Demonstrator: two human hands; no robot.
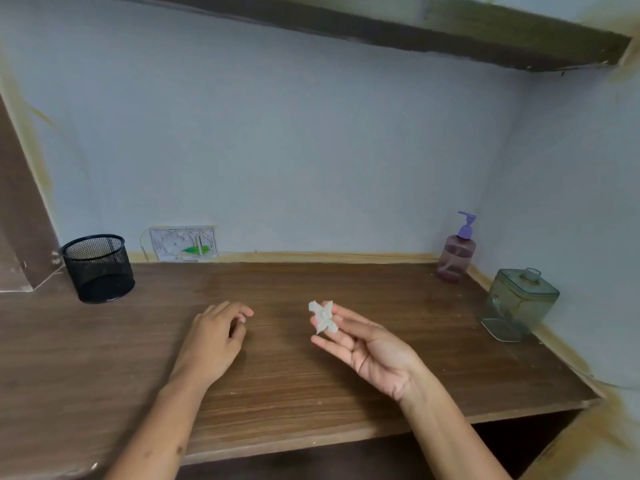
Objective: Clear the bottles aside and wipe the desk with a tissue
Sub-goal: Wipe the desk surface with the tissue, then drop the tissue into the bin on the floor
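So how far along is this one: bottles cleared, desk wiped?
Clearing looks done: the pump bottle and the glass jar stand at the desk's right edge by the wall. The right hand holds a crumpled tissue in its fingertips, above the desk; the left hand holds nothing. Whether wiping is finished cannot be told.

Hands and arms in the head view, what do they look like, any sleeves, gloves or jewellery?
Both forearms are bare up to the frame's lower edge: no sleeves show. The left hand and right hand have no gloves, and no rings, watch or bracelets are visible. Fingernails look short and unpainted, though small in the picture.
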